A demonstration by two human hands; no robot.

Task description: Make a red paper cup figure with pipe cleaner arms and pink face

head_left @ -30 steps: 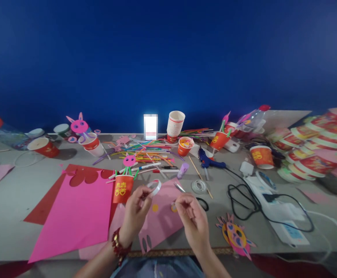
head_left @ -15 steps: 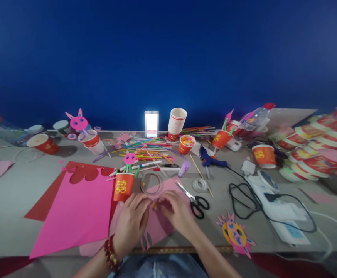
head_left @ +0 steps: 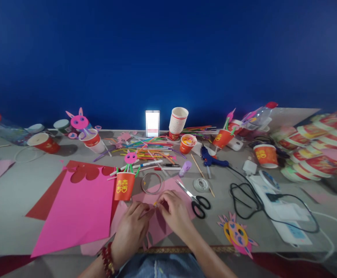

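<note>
My left hand (head_left: pixel 133 222), with a red bead bracelet on the wrist, has its fingers bent together over a light pink sheet (head_left: pixel 164 227). My right hand (head_left: pixel 172 210) meets it, fingertips pinched at a small yellow piece (head_left: pixel 155 204) between the hands. Much of that piece is hidden by the fingers. Just beyond my left hand stands a red cup (head_left: pixel 124 186) with a pink bunny face (head_left: pixel 130 157). Black-handled scissors (head_left: pixel 197 202) lie right of my right hand.
Bright pink paper (head_left: pixel 81 208) lies at left. A tape roll (head_left: pixel 201 185), blue glue gun (head_left: pixel 213 159) and power strip (head_left: pixel 284 216) are at right. Behind lie coloured sticks (head_left: pixel 148 146) and stacked white cups (head_left: pixel 178 121). Many red cups (head_left: pixel 319 166) crowd the far right.
My left hand has moved slightly down and its fingers are bent more. My right hand stays near the small yellow piece. The view has shifted slightly.
</note>
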